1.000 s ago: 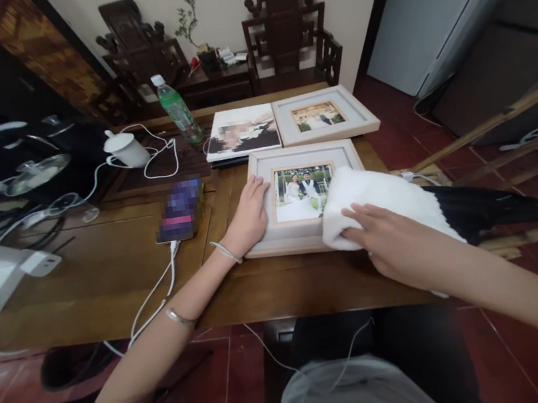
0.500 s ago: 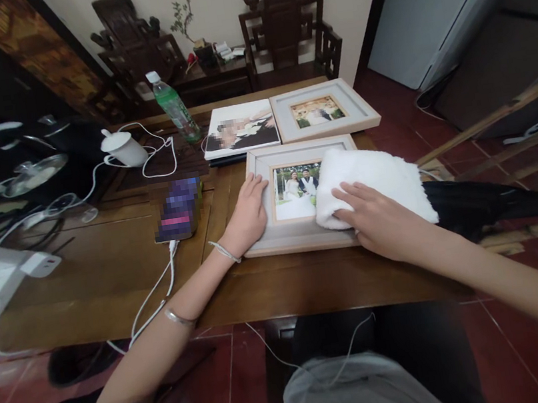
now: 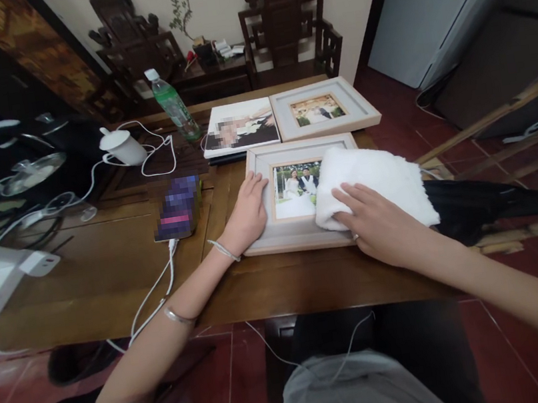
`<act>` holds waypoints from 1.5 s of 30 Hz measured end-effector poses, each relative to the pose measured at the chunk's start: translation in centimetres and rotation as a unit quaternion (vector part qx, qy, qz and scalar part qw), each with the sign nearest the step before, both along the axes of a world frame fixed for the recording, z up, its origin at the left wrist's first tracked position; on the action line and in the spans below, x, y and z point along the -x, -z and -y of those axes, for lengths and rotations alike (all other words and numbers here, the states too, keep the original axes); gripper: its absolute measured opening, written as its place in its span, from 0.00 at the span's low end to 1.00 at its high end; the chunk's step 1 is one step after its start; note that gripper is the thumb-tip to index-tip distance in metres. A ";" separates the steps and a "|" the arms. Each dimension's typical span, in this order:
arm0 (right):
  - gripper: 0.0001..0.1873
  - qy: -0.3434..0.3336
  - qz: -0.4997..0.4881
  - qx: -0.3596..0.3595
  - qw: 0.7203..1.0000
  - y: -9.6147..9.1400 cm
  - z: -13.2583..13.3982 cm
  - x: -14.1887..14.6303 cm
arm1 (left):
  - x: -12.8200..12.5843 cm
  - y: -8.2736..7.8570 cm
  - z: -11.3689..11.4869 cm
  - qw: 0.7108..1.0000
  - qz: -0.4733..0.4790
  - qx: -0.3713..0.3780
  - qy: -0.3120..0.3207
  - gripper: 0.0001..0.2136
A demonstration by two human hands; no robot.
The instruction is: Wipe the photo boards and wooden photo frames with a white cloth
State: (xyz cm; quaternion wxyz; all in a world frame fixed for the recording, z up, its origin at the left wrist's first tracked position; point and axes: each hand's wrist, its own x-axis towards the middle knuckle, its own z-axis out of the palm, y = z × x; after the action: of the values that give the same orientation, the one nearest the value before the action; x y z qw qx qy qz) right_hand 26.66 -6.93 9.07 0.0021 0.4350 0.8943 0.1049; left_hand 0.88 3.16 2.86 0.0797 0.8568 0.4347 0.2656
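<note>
Our right hand (image 3: 379, 220) grasps folded white plush cloth (image 3: 370, 171); our left hand (image 3: 249, 212) touches the pale rectangular wooden frame (image 3: 300, 245), its grip unclear.

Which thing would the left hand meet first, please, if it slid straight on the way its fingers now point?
Most likely the far rim of the picture frame that the left hand rests on; how far the rim stands up is hard to judge.

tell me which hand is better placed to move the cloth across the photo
The right, most likely: the right hand is on the cloth, which covers the right edge of the photo. The left hand rests on the nearer frame, seemingly better placed to steady it.
</note>
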 end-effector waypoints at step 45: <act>0.20 -0.049 -0.060 0.080 0.994 -1.9 2.1 1.4 | 0.1 -0.1 0.0 1.000 0.000 -0.001 0.006 0.26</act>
State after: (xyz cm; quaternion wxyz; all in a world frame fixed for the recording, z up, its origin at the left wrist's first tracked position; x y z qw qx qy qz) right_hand 25.29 -8.99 10.94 -0.0220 0.3950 0.9184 0.0069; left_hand 0.80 3.21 2.97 0.0802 0.8596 0.4293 0.2653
